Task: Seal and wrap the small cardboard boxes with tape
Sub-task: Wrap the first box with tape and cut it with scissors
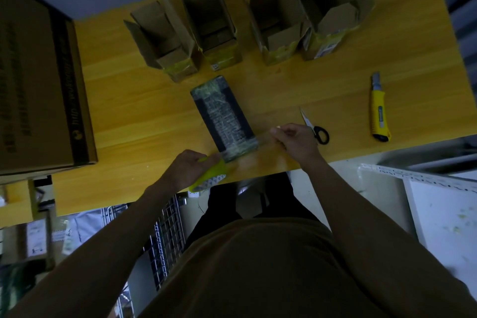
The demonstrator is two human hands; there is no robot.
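Dark tape-wrapped cardboard box (pixel 224 117) lies flat mid-table on the yellow wooden table (pixel 134 111), before a row of four open brown cartons (pixel 242 20). Left hand (pixel 189 169) grips a yellow-green tape dispenser (pixel 210 177) at the box's near end; right hand (pixel 296 141) pinches clear tape (pixel 265 138) (stretched taut), beside black-handled scissors (pixel 316 128) and near a yellow utility knife (pixel 379 108).

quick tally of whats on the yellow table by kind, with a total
open small cardboard boxes: 4
tape-wrapped dark box: 1
large cardboard box: 1
scissors: 1
yellow utility knife: 1
yellow tape dispenser, gripped by the left hand: 1
total: 9
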